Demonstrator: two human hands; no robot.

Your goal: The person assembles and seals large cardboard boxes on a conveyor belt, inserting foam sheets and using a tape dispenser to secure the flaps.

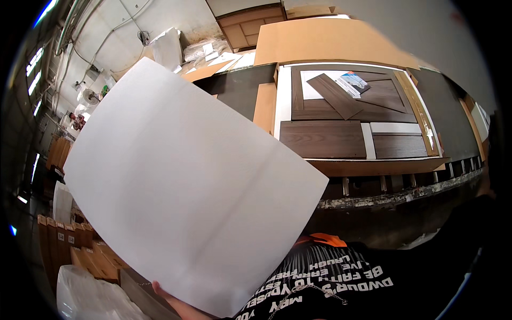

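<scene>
A large flat white sheet (186,176), probably foam board, stands tilted across the left and middle of my view. My left hand (161,292) is closed on its lower left edge; most of the fingers are hidden. At the upper right, a broad pale grey sheet (416,24) hangs close to me. A blurred reddish spot at its upper edge may be part of my right hand, but its fingers cannot be made out. Beyond the white sheet lies an open cardboard carton (373,168) with brown wood-grain panels (322,138) and white foam strips (394,128) inside.
A loose narrow board (335,97) and a printed leaflet (352,84) lie on the packed panels. The carton rests on a roller conveyor (384,184). Stacked brown cartons (101,261) and a plastic-wrapped bundle (93,296) stand at lower left. A fan (90,96) is farther back.
</scene>
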